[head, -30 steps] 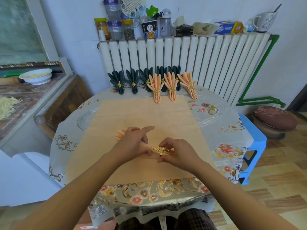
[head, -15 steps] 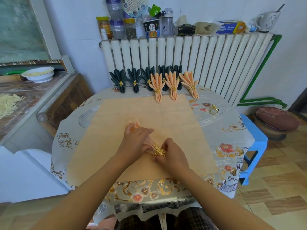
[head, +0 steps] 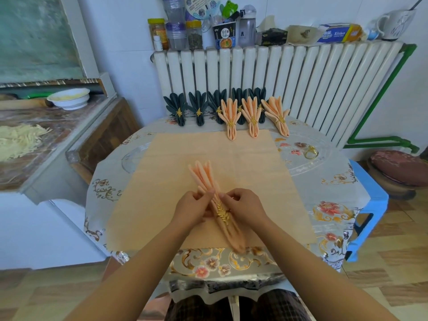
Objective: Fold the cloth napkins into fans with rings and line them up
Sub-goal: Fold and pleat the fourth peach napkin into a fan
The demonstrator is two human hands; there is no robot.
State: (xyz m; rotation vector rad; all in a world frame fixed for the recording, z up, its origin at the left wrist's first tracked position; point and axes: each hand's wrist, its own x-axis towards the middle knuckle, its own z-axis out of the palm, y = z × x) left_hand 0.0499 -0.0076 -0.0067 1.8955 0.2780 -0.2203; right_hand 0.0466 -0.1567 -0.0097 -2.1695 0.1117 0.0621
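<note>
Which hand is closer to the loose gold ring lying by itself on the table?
The right hand. The loose gold ring lies farther back on the table and off to that hand's right. The left hand sits across the peach napkin, farther away.

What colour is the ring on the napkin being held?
Gold, leaf-shaped ring on the peach napkin; head view.

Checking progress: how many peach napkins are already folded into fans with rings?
4: three at the table's far edge, one between the hands.
</note>
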